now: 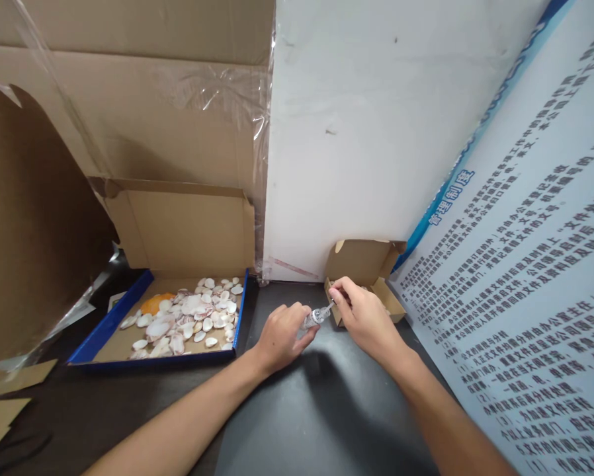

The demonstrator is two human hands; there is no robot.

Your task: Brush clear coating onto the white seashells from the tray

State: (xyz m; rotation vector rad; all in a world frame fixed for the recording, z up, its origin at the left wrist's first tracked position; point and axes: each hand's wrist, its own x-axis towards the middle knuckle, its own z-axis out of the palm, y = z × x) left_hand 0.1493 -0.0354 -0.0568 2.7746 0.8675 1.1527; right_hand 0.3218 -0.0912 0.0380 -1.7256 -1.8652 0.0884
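Over the dark table, my left hand (283,336) is closed around a small clear bottle (315,318), which is tilted with its neck to the right. My right hand (364,314) pinches a thin, light-coloured piece (331,305) at the bottle's neck; whether it is inside the neck cannot be made out. Behind my right hand is a small open cardboard box (395,311), its contents mostly hidden by the hand.
An open blue-edged box (153,362) on the left holds several shells (190,305) and an orange one (155,303). Cardboard walls stand behind it, a white board (346,132) behind the middle, and a printed poster (525,264) along the right.
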